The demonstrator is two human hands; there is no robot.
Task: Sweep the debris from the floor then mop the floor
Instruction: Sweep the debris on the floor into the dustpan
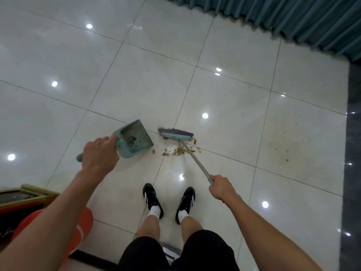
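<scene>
My left hand grips the handle of a teal dustpan, whose open mouth points right and holds a dark clump. My right hand grips the end of a thin metal broom handle. The broom head, teal with dark bristles, rests on the white tile floor just beyond a small pile of brown debris with a clear crinkled wrapper. The pile lies between the dustpan's mouth and the broom, a short gap from the pan.
A brownish stain with scattered crumbs marks the tile to the right. A teal curtain hangs along the far right edge, with a dark floor strip beside it. An orange-red object and a framed piece sit at lower left. My feet stand behind the pile.
</scene>
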